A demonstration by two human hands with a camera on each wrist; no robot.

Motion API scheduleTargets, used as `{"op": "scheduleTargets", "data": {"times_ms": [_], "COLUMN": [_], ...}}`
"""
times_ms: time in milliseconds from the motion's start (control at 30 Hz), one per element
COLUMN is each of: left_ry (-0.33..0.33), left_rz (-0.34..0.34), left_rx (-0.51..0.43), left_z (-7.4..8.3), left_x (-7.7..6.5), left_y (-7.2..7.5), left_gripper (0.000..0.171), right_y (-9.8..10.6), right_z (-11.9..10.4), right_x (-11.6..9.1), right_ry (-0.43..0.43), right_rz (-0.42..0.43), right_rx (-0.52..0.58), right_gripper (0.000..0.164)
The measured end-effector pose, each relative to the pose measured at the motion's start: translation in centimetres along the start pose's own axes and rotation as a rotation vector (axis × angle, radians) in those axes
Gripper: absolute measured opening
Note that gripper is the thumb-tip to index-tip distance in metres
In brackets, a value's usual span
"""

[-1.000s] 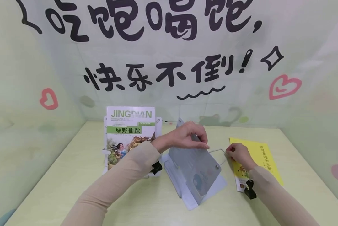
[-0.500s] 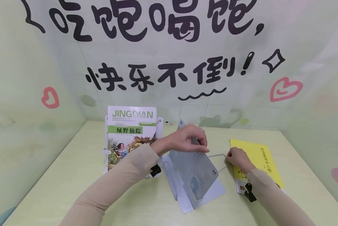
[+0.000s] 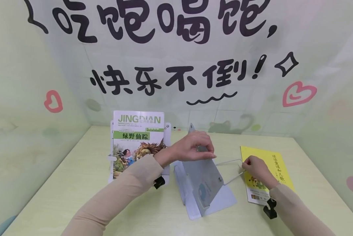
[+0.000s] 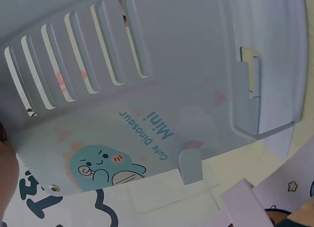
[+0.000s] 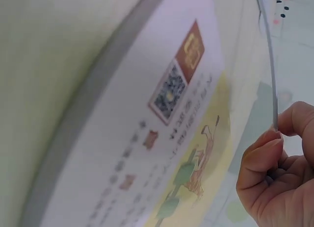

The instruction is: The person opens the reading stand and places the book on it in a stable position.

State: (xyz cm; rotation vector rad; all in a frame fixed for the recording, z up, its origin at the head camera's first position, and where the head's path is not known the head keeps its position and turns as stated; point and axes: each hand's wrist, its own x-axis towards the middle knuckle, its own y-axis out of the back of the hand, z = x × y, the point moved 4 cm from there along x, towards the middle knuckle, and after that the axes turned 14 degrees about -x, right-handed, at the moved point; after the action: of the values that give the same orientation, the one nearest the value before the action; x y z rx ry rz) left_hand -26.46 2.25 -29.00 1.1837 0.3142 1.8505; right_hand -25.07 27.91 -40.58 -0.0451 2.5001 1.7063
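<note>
Wire (image 5: 274, 85) ran, long axis roughly crosswise, from the stand (image 3: 204, 178) on the worktop (image 3: 141, 209) rightward to the right hand (image 3: 257, 168), whose grip we saw pinching its outer end; the left hand (image 3: 194, 146) held the stand's upper edge.

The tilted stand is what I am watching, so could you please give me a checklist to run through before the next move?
1. Left hand holding the raised panel: ok, near its upper edge.
2. Right hand on the wire leg: ok, pinching its end.
3. Wire leg resting on the base: not ok, its end is held out beyond it.
4. Yellow book apart from the base: ok, a gap shows.
5. Panel staying up unaided: cannot tell, the left hand is on it.
</note>
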Motion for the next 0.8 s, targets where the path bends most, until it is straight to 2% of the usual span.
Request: {"op": "scheduleTargets", "data": {"times_ms": [200,333,467,600,800], "left_ry": [-0.025,-0.037,-0.03,-0.023,-0.021], "left_rz": [0.044,0.053,0.046,0.04,0.034], "left_rx": [-0.059,-0.083,-0.089,-0.097,-0.104], "left_z": [-0.4,-0.4,-0.2,-0.1,0.0], "left_x": [-0.4,-0.5,-0.6,-0.6,-0.6], "left_y": [-0.2,-0.2,-0.1,-0.1,-0.1], "left_gripper": [0.007,0.009,0.01,0.011,0.011], "right_y": [0.0,-0.3,-0.8,-1.4,-2.5], "right_z": [0.7,0.9,0.9,0.4,-0.5], "right_x": [-1.7,-2.4,-3.1,-3.4,-2.9], "right_ry": [-0.02,0.03,0.163,0.312,0.414], "right_rz": [-0.017,-0.024,-0.114,-0.22,-0.272], "right_rx": [0.206,0.366,0.518,0.609,0.581], "right_gripper": [0.023,0.031,0.032,0.032,0.029]}}
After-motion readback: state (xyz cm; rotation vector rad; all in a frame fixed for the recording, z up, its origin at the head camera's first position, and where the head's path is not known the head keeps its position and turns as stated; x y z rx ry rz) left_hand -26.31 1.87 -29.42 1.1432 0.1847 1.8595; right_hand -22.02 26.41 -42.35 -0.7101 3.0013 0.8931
